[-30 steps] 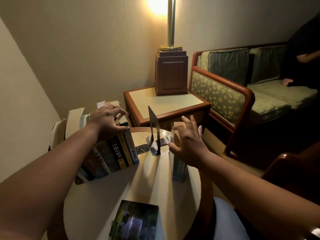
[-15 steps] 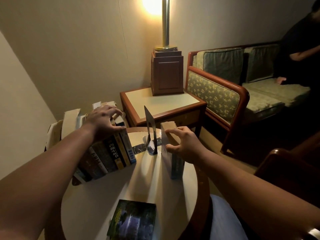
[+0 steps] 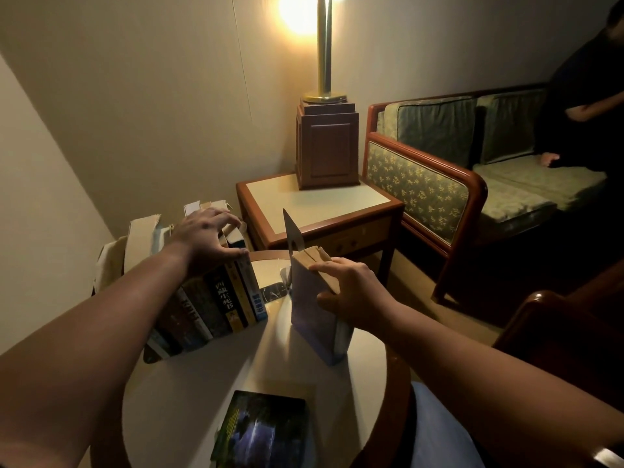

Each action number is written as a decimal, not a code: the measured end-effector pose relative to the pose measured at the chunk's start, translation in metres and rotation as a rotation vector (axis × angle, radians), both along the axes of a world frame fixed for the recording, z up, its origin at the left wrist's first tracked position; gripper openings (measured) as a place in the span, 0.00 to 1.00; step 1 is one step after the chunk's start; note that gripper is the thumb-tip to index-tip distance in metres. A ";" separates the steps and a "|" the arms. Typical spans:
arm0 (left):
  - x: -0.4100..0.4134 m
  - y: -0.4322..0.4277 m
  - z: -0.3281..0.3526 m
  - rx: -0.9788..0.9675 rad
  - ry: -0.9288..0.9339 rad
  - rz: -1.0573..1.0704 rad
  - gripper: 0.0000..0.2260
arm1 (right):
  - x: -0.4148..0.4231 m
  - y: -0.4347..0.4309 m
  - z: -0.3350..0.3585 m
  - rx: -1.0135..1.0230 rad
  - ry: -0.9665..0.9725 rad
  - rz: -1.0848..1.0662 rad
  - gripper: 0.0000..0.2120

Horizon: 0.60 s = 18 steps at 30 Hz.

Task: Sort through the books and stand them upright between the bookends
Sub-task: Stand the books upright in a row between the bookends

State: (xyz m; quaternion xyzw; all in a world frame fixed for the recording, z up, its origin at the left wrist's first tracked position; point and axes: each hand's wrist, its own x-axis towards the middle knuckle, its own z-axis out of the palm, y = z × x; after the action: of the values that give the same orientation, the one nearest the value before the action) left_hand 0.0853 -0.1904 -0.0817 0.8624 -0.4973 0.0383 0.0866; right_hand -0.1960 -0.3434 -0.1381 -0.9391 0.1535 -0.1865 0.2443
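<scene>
A row of several books [image 3: 216, 298] stands leaning on the left of the round table [image 3: 189, 393]. My left hand [image 3: 206, 238] rests on their top edges, fingers curled over them. My right hand [image 3: 351, 288] grips the top of two upright books [image 3: 310, 309] near the table's middle. A thin metal bookend [image 3: 292, 231] stands upright just behind these two books. Its base is partly hidden. Another dark-covered book [image 3: 261, 430] lies flat at the table's near edge.
A square side table [image 3: 304, 204] with a lamp base [image 3: 326, 143] stands behind the round table. A green sofa [image 3: 456, 177] is at the right, with a person [image 3: 587, 106] on it. A wooden chair arm [image 3: 557, 319] is near right.
My right hand has closed on the top of the two upright books and slid them left towards the bookend. My left hand stays on the leaning row.
</scene>
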 end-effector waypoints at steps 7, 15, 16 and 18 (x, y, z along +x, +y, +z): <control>-0.003 0.002 0.000 -0.012 -0.014 0.009 0.44 | 0.016 0.018 0.000 -0.014 -0.077 0.005 0.24; -0.001 0.002 -0.001 -0.009 -0.023 -0.010 0.43 | 0.058 0.018 0.017 -0.032 -0.090 -0.019 0.24; 0.000 0.002 -0.001 -0.010 -0.024 -0.011 0.43 | 0.065 0.018 0.019 -0.037 -0.084 -0.014 0.24; -0.001 0.002 -0.002 -0.008 -0.035 -0.011 0.43 | 0.079 0.017 0.022 -0.025 -0.073 -0.001 0.24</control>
State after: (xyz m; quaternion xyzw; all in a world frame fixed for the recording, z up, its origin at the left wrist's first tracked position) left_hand 0.0848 -0.1887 -0.0832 0.8585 -0.5032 0.0548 0.0818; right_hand -0.1168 -0.3261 -0.1160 -0.9346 0.1424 -0.2227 0.2381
